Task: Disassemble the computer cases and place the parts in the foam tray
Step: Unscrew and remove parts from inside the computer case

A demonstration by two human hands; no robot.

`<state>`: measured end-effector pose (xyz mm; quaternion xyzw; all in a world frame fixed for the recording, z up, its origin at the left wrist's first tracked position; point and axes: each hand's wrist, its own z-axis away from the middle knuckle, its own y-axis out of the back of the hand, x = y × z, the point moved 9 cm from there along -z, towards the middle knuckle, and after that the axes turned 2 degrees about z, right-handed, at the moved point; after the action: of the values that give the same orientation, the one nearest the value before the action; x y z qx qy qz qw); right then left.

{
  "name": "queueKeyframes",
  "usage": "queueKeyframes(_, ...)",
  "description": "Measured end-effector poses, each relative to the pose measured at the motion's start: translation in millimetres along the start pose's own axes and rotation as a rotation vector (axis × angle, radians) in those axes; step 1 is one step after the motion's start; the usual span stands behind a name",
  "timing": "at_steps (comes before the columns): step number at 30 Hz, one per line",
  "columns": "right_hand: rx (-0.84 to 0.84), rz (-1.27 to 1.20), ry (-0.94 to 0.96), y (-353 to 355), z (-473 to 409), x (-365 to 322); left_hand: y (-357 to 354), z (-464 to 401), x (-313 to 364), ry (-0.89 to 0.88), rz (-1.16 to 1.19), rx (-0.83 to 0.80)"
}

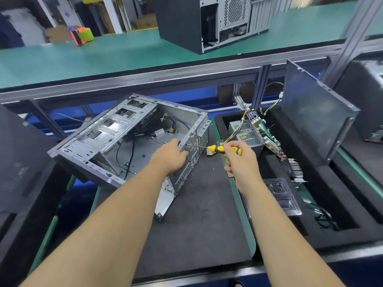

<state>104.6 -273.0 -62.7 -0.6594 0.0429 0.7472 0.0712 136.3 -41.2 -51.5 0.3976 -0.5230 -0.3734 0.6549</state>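
An open grey computer case (116, 133) lies on its side on the dark mat, its inside facing up, with black cables in it. My left hand (171, 155) grips the case's rear panel from inside, near its top edge. My right hand (240, 160) holds a yellow-and-black screwdriver (219, 149) level, its tip against the outside of the rear panel. The black foam tray (335, 208) sits to the right and holds a power supply (246, 133), a motherboard (269, 139), a heatsink and small parts.
A loose side panel (317, 114) leans upright at the tray's back right. A second case (209, 19) stands on the green upper shelf, with an orange-and-green tool (80, 35) at its left. Dark cases flank both sides. A small metal bracket (164, 200) lies by the case.
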Motion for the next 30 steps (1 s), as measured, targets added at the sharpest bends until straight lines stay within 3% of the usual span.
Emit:
queueKeyframes(2,-0.045,-0.131,-0.108,-3.9,2.7,14.9,-2.5,0.4,1.1,-0.009,0.033,-0.029)
queueKeyframes(6,-0.041,-0.073,-0.284,-2.7,7.3,34.5,-5.0,3.6,-1.1,-0.028,0.026,-0.018)
queueKeyframes(15,-0.064,0.275,0.225,-2.5,10.0,-15.1,1.1,5.7,0.4,-0.04,0.01,0.029)
queueKeyframes(19,-0.168,0.403,0.301,-4.3,10.7,-23.9,1.2,9.0,-0.1,-0.035,-0.028,0.035)
queueKeyframes(24,-0.075,0.12,0.09,-2.8,6.8,-6.6,-0.8,7.0,-0.4,-0.035,-0.027,0.014)
queueKeyframes(27,-0.03,0.172,-0.056,-1.4,2.8,6.5,-1.2,5.9,-0.5,-0.026,-0.012,0.004)
queueKeyframes(30,-0.015,0.222,-0.026,0.8,1.3,6.6,-1.6,6.4,-2.0,-0.023,0.001,0.003)
